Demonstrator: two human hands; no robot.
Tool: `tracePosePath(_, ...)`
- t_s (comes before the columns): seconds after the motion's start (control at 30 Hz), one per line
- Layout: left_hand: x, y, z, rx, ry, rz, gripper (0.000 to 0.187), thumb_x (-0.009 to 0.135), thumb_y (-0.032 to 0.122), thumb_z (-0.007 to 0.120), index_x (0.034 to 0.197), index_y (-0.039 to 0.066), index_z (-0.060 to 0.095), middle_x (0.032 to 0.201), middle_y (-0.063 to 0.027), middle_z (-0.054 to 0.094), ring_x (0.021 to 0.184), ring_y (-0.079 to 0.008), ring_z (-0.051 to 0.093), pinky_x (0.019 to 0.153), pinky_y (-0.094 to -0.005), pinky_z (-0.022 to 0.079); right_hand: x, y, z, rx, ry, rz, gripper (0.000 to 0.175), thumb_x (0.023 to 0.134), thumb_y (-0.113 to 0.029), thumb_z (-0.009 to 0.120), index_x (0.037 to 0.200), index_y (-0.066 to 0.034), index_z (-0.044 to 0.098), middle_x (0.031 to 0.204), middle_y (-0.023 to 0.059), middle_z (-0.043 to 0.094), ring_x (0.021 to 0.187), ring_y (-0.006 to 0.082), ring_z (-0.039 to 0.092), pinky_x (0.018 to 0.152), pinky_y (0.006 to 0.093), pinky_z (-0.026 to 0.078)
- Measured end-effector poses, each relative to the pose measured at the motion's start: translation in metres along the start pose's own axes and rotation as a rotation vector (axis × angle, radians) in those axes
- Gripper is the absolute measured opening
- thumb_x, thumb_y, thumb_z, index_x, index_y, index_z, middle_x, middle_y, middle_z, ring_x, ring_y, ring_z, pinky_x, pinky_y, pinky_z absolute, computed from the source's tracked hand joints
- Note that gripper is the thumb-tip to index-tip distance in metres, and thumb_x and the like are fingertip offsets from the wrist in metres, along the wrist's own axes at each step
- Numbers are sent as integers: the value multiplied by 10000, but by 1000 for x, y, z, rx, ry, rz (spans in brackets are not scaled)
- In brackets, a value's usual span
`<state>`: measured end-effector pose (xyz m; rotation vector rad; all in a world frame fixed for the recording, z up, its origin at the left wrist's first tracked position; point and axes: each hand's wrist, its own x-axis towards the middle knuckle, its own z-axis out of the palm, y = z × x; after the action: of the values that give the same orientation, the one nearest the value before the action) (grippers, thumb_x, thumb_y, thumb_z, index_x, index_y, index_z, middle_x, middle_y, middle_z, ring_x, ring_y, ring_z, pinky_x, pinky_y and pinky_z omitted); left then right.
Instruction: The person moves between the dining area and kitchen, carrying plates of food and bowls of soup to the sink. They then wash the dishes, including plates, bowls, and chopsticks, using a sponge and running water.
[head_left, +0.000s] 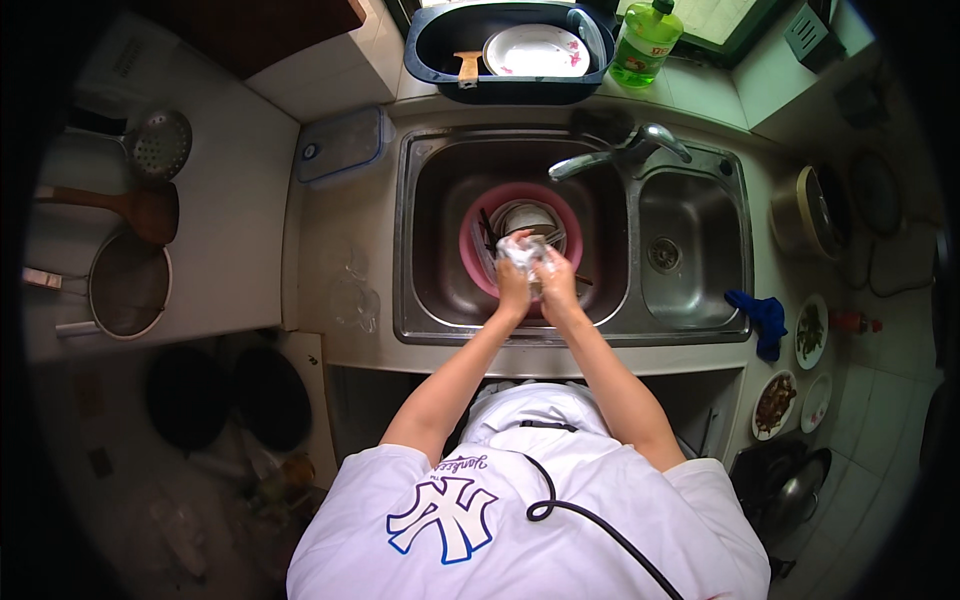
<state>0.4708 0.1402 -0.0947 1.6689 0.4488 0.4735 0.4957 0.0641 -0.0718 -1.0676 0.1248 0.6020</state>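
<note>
Both my hands meet over a pink plastic basin (468, 238) in the larger bowl of a steel sink (442, 180). My left hand (514, 279) and my right hand (556, 276) are closed around a wet white cloth or foamy bundle (524, 253); its exact kind cannot be told, and my fingers are partly hidden by it. Stacked white bowls (529, 217) and some chopsticks lie in the basin just beyond my hands. Above them reaches the chrome faucet (581, 165); whether water runs cannot be told.
Behind the sink stand a dark dish tub (427, 71) and a green detergent bottle (643, 49). A lidded clear container (343, 146) is at left. A blue cloth (766, 322) hangs by the small bowl's right corner, near plates of food (774, 403).
</note>
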Motion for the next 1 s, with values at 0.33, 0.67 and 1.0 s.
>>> tracePosePath(0.33, 42, -15, -54, 550, -49, -405, 701, 830, 34, 544, 1452, -19, 224, 1491, -284, 211, 1397, -428, 181, 1124, -462, 250, 29, -4, -103, -392, 473, 4, 99, 881, -58, 551, 869, -24, 644, 655, 11, 581, 524, 89, 518, 469, 282, 407)
tracePosePath(0.67, -5, -43, -23, 620, -219, -119, 720, 762, 65, 617, 1361, -151, 280, 1343, -356, 386, 1284, -467, 350, 1095, -465, 286, 29, -10, -96, -1838, -41, -76, 325, 834, -302, 593, 1135, -185, 635, 833, 179, 682, 798, 344, 670, 702, 459, 531)
tracePosePath(1.0, -13, -97, 31, 526, 111, -749, 914, 715, -68, 611, 1445, -96, 63, 1404, -357, 192, 1330, -432, 224, 1116, -396, 230, 16, 33, -63, -1386, -547, 352, 358, 722, -205, 611, 1037, -40, 648, 818, 201, 676, 713, 322, 667, 656, 408, 525)
